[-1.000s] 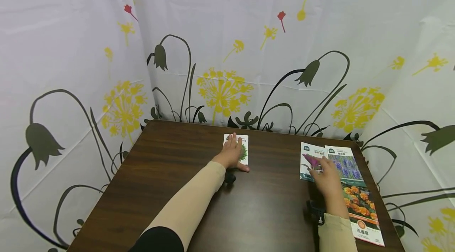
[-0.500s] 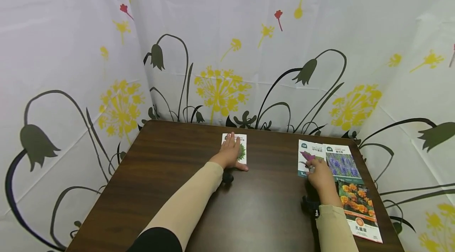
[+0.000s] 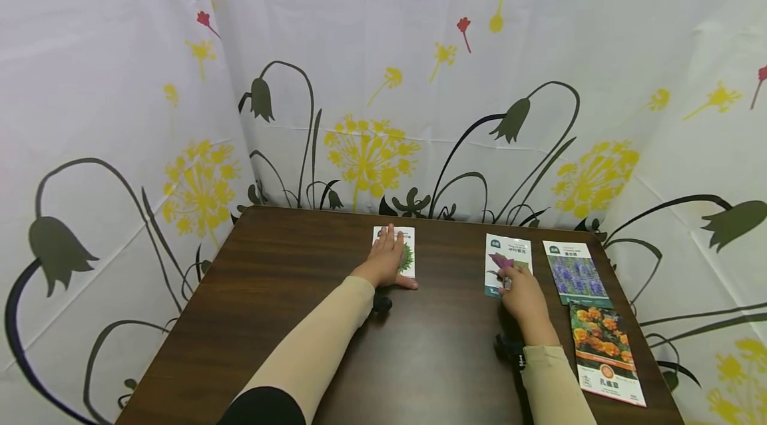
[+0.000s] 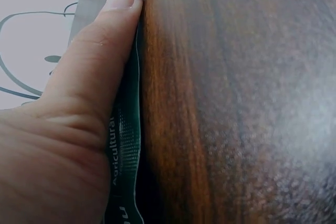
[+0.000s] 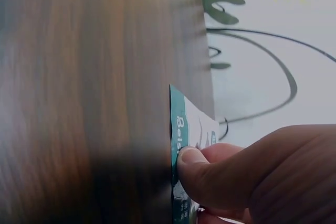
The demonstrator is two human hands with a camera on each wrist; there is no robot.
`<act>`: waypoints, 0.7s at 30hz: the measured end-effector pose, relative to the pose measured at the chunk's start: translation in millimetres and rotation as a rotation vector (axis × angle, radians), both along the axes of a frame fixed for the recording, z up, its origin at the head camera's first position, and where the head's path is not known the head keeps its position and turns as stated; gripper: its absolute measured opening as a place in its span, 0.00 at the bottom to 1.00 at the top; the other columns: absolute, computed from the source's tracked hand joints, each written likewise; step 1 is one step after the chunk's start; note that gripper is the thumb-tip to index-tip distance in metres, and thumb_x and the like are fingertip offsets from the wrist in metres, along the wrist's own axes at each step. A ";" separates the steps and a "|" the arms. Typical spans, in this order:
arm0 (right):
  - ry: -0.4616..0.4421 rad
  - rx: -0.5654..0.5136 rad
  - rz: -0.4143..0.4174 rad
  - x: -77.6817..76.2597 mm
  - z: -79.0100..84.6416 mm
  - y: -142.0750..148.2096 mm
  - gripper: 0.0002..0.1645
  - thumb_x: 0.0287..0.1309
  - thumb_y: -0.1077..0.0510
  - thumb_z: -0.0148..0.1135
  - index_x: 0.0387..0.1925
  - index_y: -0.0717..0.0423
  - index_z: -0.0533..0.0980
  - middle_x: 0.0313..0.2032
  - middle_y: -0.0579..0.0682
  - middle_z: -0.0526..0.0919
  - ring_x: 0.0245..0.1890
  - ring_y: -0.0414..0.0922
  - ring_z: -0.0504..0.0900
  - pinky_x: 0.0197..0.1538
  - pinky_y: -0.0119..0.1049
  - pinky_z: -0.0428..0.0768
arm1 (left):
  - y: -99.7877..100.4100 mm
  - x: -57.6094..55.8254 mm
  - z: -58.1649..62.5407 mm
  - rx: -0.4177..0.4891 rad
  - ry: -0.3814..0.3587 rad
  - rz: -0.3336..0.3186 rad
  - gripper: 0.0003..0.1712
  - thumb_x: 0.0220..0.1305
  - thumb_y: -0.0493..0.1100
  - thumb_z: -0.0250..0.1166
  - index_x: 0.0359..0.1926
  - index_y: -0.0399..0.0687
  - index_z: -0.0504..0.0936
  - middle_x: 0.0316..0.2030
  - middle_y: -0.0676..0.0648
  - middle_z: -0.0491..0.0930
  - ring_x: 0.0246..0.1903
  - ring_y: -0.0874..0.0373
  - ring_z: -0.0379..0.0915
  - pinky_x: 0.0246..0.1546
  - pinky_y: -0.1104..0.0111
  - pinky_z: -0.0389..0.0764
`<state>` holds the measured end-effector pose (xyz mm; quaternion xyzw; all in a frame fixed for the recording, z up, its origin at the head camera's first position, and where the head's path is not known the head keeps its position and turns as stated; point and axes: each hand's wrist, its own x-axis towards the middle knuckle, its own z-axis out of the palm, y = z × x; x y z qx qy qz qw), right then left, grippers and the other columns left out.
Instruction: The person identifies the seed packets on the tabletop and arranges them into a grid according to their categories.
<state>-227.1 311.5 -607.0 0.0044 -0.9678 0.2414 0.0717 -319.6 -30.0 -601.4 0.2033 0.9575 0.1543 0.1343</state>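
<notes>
My left hand (image 3: 383, 264) lies flat with spread fingers over a white seed packet (image 3: 409, 253) with a green leafy plant, near the table's far edge. Beside the thumb in the left wrist view runs the packet's dark green edge (image 4: 129, 129). Further right, my right hand (image 3: 528, 302) pinches the lower part of another seed packet (image 3: 508, 246), white with a purple flower. The right wrist view shows the thumb (image 5: 197, 166) on that packet's teal end (image 5: 178, 124), with curled fingers behind, partly hidden.
At the table's right side lie a purple-flower seed packet (image 3: 576, 275) and, nearer me, an orange-flower one (image 3: 605, 352); their ends nearly meet. The dark wooden table (image 3: 281, 265) is bordered by a white flower-printed curtain (image 3: 371, 38) at the back and sides.
My right hand has moved left with its packet, which now lies apart from the purple-flower packet it was touching. The left hand stays on its packet.
</notes>
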 end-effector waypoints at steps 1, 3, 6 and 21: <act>0.005 0.001 0.003 -0.7 0.0 -2.5 0.15 0.56 0.68 0.73 0.47 0.63 0.83 0.53 0.72 0.84 0.54 0.73 0.83 0.59 0.72 0.79 | 0.2 -0.4 -0.1 0.005 -0.001 -0.001 0.84 0.51 0.72 0.83 0.88 0.34 0.42 0.87 0.27 0.29 0.88 0.32 0.25 0.88 0.42 0.41; 0.001 0.001 0.007 -2.7 -0.6 -7.9 0.16 0.56 0.67 0.72 0.48 0.63 0.83 0.54 0.72 0.84 0.55 0.73 0.83 0.61 0.71 0.79 | 0.6 -1.8 -1.9 0.008 -0.012 0.001 0.84 0.52 0.71 0.83 0.88 0.35 0.40 0.87 0.28 0.27 0.88 0.33 0.22 0.88 0.43 0.39; -0.024 0.004 0.018 -5.9 -1.7 -16.8 0.17 0.59 0.67 0.72 0.50 0.63 0.83 0.57 0.71 0.83 0.57 0.73 0.82 0.63 0.68 0.79 | 0.5 -5.1 -6.6 0.017 -0.018 0.002 0.84 0.53 0.72 0.82 0.88 0.36 0.39 0.87 0.29 0.26 0.88 0.33 0.21 0.88 0.43 0.38; -0.047 0.044 0.073 -12.6 1.0 -64.6 0.18 0.61 0.63 0.76 0.53 0.61 0.86 0.53 0.66 0.85 0.53 0.67 0.86 0.61 0.63 0.83 | -0.7 -18.8 -25.1 0.051 -0.096 0.030 0.90 0.47 0.77 0.82 0.89 0.45 0.31 0.87 0.36 0.19 0.86 0.42 0.09 0.86 0.43 0.25</act>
